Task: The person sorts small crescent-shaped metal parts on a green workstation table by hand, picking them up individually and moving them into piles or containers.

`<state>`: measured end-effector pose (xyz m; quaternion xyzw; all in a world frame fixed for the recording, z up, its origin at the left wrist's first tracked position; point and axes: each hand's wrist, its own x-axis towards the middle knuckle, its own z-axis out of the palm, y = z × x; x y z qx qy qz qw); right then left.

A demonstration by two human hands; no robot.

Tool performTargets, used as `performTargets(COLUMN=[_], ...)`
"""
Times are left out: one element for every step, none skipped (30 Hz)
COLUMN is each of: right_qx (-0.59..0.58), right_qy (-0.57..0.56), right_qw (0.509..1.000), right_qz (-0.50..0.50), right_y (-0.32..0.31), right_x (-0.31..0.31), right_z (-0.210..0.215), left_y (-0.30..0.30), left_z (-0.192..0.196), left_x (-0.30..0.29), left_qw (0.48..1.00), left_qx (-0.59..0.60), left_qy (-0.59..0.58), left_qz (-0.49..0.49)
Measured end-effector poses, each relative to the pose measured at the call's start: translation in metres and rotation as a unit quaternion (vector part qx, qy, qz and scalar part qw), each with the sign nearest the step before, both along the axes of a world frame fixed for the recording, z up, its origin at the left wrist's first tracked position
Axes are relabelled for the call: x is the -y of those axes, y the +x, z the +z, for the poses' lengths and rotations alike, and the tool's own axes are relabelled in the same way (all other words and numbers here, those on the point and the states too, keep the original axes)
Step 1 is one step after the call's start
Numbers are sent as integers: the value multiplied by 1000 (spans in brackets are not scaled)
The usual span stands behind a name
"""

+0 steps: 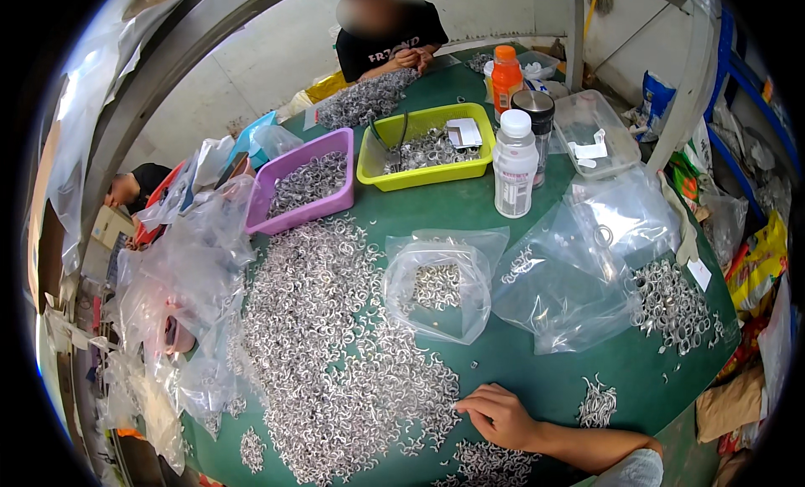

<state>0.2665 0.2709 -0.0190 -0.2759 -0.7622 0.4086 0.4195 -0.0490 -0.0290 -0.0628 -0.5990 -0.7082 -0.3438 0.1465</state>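
So the right hand (501, 416) comes in from about 5 o'clock and rests flat on the green worktop (520, 365), fingers loosely curled together with the tips touching the lower right edge of the big heap of small silver metal hooks (335, 344). Can't tell if it's actually pinching one. The left hand isn't in view.

At 12 o'clock from the hand sits an open clear plastic bag (436, 290) with a few hooks inside, and at 2 o'clock a flatter clear bag (570, 286) next to another hook pile (671, 307). A little bundle of hooks (597, 405) lies just beside the wrist at 3 o'clock. Further back: a purple tray (306, 183) and a yellow-green tray (428, 147), both holding hooks, plus a white bottle (514, 164).
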Motion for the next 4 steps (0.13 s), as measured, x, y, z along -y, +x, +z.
performTargets(right_qx=[2, 3, 4, 5], right_qy=[-2, -5, -7, -8], right_qw=[1000, 1000, 1000, 1000], right_qz=[2, 3, 5, 4], right_y=[0, 0, 0, 1], right_x=[0, 0, 0, 0], right_z=[0, 0, -1, -1], left_y=[-1, -2, -3, -5], left_z=[1, 1, 2, 2], left_x=[0, 1, 1, 1], left_qw=[1000, 1000, 999, 999], left_qx=[-13, -27, -40, -41], left_qy=[-2, -4, -6, -11], left_qz=[-2, -4, -6, -11])
